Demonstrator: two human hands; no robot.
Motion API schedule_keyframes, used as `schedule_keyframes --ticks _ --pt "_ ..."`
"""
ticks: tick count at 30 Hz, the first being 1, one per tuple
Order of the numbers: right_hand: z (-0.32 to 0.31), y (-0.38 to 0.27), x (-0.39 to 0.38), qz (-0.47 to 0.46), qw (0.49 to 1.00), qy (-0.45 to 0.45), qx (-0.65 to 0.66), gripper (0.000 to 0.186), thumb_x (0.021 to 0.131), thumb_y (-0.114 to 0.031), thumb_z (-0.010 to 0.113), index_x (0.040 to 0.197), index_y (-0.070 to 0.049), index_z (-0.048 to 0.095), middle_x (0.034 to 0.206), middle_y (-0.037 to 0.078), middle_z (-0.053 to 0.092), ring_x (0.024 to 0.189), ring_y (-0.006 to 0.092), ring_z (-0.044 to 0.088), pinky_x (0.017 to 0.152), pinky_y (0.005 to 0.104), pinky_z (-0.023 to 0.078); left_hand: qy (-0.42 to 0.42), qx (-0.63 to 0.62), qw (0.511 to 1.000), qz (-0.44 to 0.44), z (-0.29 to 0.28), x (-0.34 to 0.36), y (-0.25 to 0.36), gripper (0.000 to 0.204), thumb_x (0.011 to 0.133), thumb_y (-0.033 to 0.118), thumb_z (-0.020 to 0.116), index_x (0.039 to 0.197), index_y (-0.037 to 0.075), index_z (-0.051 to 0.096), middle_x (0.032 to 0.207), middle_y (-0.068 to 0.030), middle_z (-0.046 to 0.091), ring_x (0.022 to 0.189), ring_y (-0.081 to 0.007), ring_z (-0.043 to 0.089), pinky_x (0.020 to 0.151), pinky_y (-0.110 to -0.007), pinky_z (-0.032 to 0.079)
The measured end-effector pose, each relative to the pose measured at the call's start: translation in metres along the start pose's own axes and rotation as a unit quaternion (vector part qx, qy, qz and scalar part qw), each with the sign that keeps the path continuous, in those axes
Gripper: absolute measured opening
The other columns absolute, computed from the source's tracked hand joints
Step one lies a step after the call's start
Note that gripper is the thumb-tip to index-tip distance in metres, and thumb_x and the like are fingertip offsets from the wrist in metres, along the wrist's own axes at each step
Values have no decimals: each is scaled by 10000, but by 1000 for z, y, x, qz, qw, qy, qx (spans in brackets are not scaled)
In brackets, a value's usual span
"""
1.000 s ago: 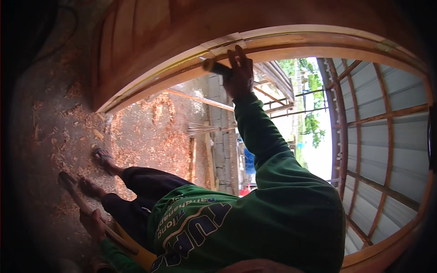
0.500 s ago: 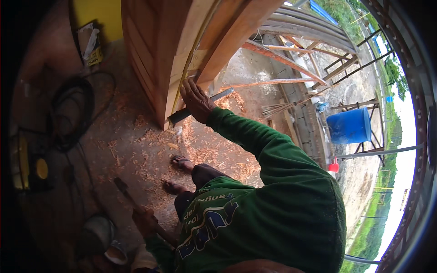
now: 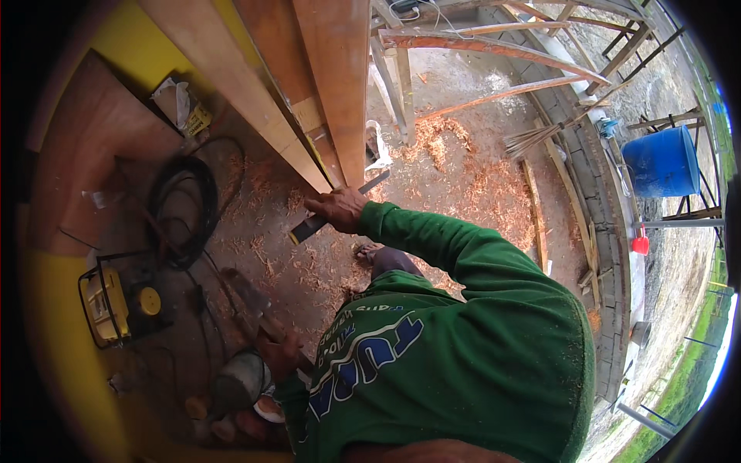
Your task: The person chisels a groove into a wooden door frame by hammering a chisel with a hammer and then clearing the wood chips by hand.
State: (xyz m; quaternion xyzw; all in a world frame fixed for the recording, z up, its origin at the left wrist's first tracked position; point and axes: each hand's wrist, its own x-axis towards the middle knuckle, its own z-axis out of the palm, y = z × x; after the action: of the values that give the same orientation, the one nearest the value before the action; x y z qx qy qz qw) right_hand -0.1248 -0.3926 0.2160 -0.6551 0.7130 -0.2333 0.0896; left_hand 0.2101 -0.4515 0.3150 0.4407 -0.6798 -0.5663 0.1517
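My right hand [image 3: 340, 208] is closed around a long straight tool [image 3: 307, 229]. The tool has a dark block-like end on one side of the hand and a thin grey metal strip on the other; its exact kind is unclear. My knuckles are at the lower end of a tall reddish-brown wooden panel [image 3: 340, 85], touching or very near it. Lower left, my left hand [image 3: 279, 351] grips a tool with a wooden handle [image 3: 270, 328]. Its flat far end [image 3: 245, 289] is blurred and points up and left, apart from the panel.
Wood shavings [image 3: 478, 193] litter the floor. At left lie a coiled black cable [image 3: 181, 212] and a yellow-and-black machine [image 3: 108, 305]. A low block wall [image 3: 598, 255] curves along the right, with a blue barrel [image 3: 660, 162] beyond. A stick broom [image 3: 536, 139] leans there.
The view has swung, so the panel and floor sit differently in the picture. My right hand stays at the panel's end with its tool. The left hand's tool has shifted and its end is blurred.
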Motion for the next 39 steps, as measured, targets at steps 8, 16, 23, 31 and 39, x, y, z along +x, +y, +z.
schedule_keyframes --ticks 8,16,23,31,39 --pt "-93 -77 72 -179 970 164 2 137 729 -161 635 845 -114 580 701 83 588 679 287 645 534 417 514 115 -82 985 103 1 19 36 169 846 70 620 915 37 470 717 -61 508 567 -128 527 514 -304 477" --pt "-104 -81 125 -189 964 182 -53 154 717 -157 633 869 -141 645 687 76 624 670 286 668 524 414 525 213 -142 964 65 -2 27 53 182 828 39 621 907 39 457 654 -55 482 515 -128 502 461 -288 467" --pt "-103 -76 129 -208 960 174 -72 154 729 -187 631 878 -163 655 698 59 632 674 277 672 527 410 531 183 -124 969 109 1 46 45 164 821 20 606 887 40 457 645 -67 509 490 -133 514 450 -281 458" --pt "-92 -66 131 -211 956 177 -100 122 724 -199 636 840 -161 631 698 46 620 653 264 662 510 401 519 144 -246 958 29 36 92 39 171 771 4 596 870 50 464 605 -57 514 479 -145 531 464 -296 460" --pt "-95 -52 129 -176 963 181 -94 165 712 -205 648 872 -170 626 713 41 612 651 274 650 520 414 510 101 -259 959 64 45 99 41 224 746 -64 588 870 55 443 614 -58 513 469 -164 524 459 -312 463"
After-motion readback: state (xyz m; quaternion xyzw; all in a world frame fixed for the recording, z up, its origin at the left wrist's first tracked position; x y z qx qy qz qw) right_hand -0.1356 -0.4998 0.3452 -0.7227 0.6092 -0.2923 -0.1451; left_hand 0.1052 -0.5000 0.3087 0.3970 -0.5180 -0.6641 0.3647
